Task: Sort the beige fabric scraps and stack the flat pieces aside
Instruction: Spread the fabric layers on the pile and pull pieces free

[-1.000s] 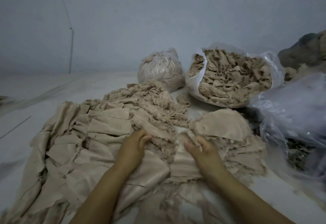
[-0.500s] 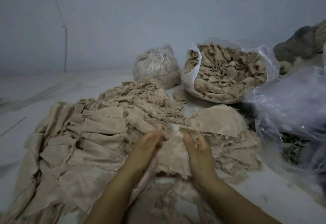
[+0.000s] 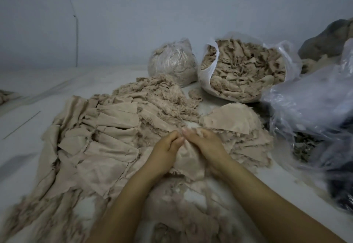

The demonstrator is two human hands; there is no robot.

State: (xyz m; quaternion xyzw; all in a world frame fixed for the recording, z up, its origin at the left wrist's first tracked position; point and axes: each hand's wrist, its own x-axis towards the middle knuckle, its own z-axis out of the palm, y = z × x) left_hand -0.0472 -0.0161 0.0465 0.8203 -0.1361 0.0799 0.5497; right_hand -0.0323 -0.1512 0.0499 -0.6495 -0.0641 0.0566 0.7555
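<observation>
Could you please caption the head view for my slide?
Both hands, left hand and right hand, pinch a beige fabric scrap between sorted piles.

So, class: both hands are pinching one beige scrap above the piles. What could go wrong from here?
1. The left hand and right hand could drag the held scrap across the flat stack, disturbing it.
2. Fluff from the frayed heap may cling and mix into sorted pieces.

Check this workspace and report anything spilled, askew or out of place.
A small clump of scraps lies loose on the surface beside the open bag, apart from the main pile, as if spilled. Fluffy lint is scattered around the hands. Otherwise nothing stands out.
</observation>
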